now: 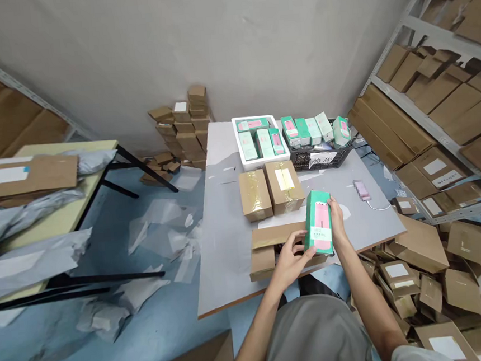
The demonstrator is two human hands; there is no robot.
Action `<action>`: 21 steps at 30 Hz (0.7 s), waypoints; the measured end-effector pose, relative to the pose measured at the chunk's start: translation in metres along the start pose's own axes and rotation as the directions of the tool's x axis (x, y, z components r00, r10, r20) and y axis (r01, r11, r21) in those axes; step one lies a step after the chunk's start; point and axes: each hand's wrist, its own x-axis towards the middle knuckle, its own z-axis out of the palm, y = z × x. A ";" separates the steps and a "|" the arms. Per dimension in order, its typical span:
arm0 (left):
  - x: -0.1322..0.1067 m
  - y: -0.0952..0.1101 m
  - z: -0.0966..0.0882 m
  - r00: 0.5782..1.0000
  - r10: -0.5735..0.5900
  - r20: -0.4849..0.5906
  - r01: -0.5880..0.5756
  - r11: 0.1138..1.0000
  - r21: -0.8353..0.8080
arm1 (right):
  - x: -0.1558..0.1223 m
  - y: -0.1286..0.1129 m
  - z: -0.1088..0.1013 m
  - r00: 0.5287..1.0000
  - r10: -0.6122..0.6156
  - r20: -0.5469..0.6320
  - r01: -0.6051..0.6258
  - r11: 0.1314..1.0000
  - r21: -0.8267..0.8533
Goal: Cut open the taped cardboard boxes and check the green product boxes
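Two-handed grip: left hand (291,256) clasps the green box (319,218) at its base, right hand (336,221) grips its side, steadying it upright over the carton (267,244).

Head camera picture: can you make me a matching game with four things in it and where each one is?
Things:
1 green box
2 white tub
3 pink gadget
4 taped brown boxes

Places:
A middle of the grey table
B held by the left hand and right hand
C at the back, full of green packs
D right side, joined to a white cable

Pairs: 1-B, 2-C, 3-D, 4-A.
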 end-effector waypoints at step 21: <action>0.315 0.065 0.093 0.928 0.241 -0.284 -0.224 0.970 0.092 | 0.235 -0.007 -0.025 0.967 -0.004 0.255 -0.103 0.908 0.406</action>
